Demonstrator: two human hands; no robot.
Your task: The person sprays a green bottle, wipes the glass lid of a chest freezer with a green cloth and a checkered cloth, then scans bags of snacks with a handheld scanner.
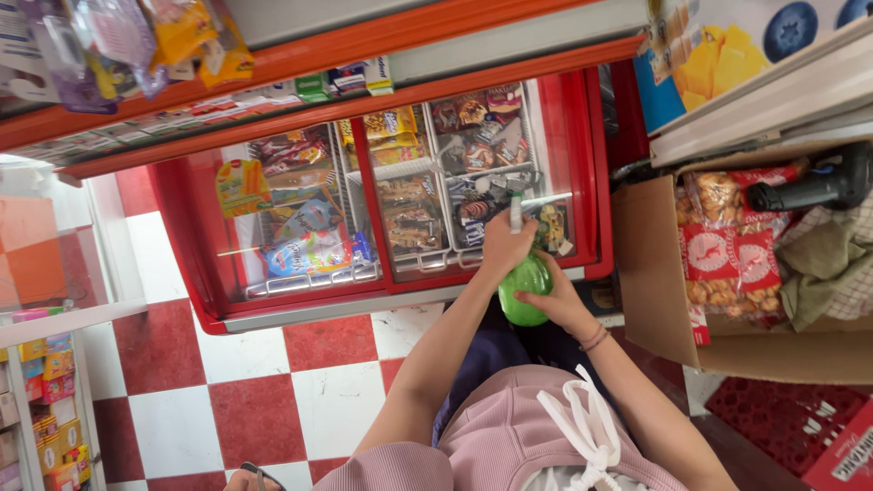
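Over the red chest freezer (582, 164), you hold a green spray bottle (525, 289) in both hands, just above the freezer's near edge. Your left hand (506, 244) grips the bottle's top, its fingers closed around the neck below the white nozzle (516, 211). Your right hand (556, 302) cups the round green body, fingers wrapped against it. Below the glass lid lie packaged ice creams (405, 205) in wire baskets. Beside your right arm stands a cardboard box (650, 282) of snack bags.
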